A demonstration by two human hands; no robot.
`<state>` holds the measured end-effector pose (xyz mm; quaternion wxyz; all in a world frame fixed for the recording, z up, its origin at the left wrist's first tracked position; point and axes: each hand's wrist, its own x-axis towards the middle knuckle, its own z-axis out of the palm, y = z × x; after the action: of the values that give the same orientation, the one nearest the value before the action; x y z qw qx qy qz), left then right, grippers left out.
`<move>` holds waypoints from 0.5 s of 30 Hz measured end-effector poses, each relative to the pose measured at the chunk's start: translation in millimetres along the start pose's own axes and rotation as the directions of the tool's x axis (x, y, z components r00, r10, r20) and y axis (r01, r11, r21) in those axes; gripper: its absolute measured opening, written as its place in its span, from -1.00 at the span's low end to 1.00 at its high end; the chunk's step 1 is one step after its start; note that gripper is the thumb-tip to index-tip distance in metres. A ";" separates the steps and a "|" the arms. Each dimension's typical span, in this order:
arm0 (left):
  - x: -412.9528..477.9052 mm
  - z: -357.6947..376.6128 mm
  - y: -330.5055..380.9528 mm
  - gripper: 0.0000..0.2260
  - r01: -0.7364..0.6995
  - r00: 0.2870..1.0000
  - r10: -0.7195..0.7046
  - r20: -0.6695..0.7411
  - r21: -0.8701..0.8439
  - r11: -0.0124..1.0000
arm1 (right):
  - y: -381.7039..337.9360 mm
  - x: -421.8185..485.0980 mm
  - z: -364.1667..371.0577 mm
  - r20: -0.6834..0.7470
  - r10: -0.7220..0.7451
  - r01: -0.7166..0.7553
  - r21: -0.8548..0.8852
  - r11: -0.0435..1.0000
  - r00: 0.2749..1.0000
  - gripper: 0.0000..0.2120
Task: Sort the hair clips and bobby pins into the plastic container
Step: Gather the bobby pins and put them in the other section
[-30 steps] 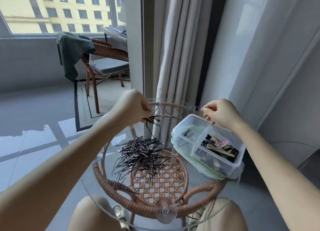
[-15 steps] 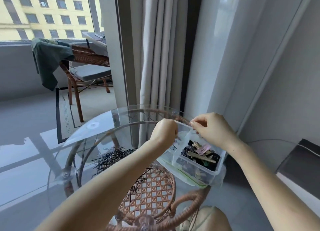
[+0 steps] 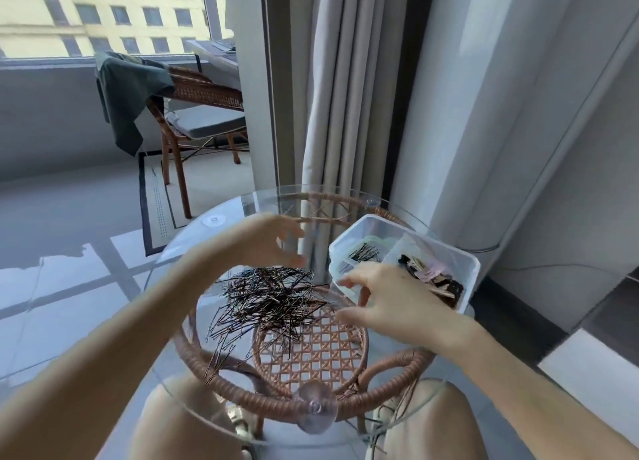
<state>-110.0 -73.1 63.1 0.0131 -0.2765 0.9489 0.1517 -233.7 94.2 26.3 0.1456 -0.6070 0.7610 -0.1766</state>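
Bobby pins [image 3: 269,300] lay in a loose dark heap at the centre of the frame, on the round glass tabletop [image 3: 262,207]. A few strays trailed toward the lower left. Beneath the glass showed a woven rattan frame [image 3: 242,390] and, nearest the bottom edge, a clear suction cup [image 3: 316,413].

Just right of the heap hovered the right hand [image 3: 390,297], palm down, its fingers [image 3: 345,281] spread apart and holding nothing. It overlapped the near corner of the plastic container [image 3: 472,269]. Beyond the heap, slightly left of centre, was the left hand [image 3: 273,242]; its fingers [image 3: 294,229] were spread and gently curved (motion blur softened them), with no pin visible between them.

The container stood at the right of the tabletop, its lid off. Its left compartment held a small bunch of bobby pins [image 3: 363,253]. The right one held a jumble of hair clips [image 3: 432,280], black, tan and pale pink.

Behind the tabletop hung a pale pleated curtain [image 3: 332,96]. Farther off, at the upper left, stood a rattan chair [image 3: 204,93] with a dark green garment [image 3: 128,89] draped over its back, and beyond the window rose a yellow building [image 3: 103,7].
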 end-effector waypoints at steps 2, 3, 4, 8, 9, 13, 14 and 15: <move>-26.5 16.9 -26.8 -0.26 0.037 0.988 -0.060 0.144 0.156 0.987 | -5.1 2.1 27.5 0.123 -0.007 0.027 -0.163 0.986 0.992 -0.26; -38.2 28.9 -39.6 -0.14 0.056 0.977 -0.098 0.189 0.214 0.975 | -5.1 5.0 40.8 0.144 0.011 0.023 -0.232 0.972 0.990 -0.16; -49.3 41.6 -52.0 -0.03 0.081 0.967 -0.141 0.213 0.268 0.960 | -4.6 8.7 52.5 0.152 0.035 0.011 -0.287 0.958 0.988 -0.08; -79.5 93.2 -82.9 0.12 0.235 0.947 -0.288 0.144 0.301 0.924 | -7.3 30.7 84.5 0.109 0.123 -0.086 -0.290 0.953 0.986 0.12; -82.5 101.0 -85.0 0.12 0.269 0.947 -0.305 0.102 0.266 0.926 | -9.7 37.3 89.1 0.090 0.137 -0.107 -0.280 0.954 0.987 0.14; -75.3 110.9 -86.4 0.00 0.299 0.953 -0.294 -0.066 0.067 0.952 | -23.9 56.7 97.0 0.049 0.139 -0.122 -0.265 0.957 0.989 0.02; -71.4 110.8 -84.8 -0.06 0.278 0.957 -0.274 -0.094 0.037 0.960 | -26.7 59.1 97.6 0.037 0.120 -0.108 -0.237 0.965 0.992 -0.08; -66.8 110.5 -82.2 -0.12 0.257 0.961 -0.254 -0.114 0.015 0.966 | -29.0 60.9 98.2 0.019 0.098 -0.092 -0.197 0.976 0.995 -0.19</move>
<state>-16.5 -71.5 -58.1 -0.0163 -0.4044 0.9067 0.1191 -179.0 19.9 -49.1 0.1044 -0.5839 0.8006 -0.0849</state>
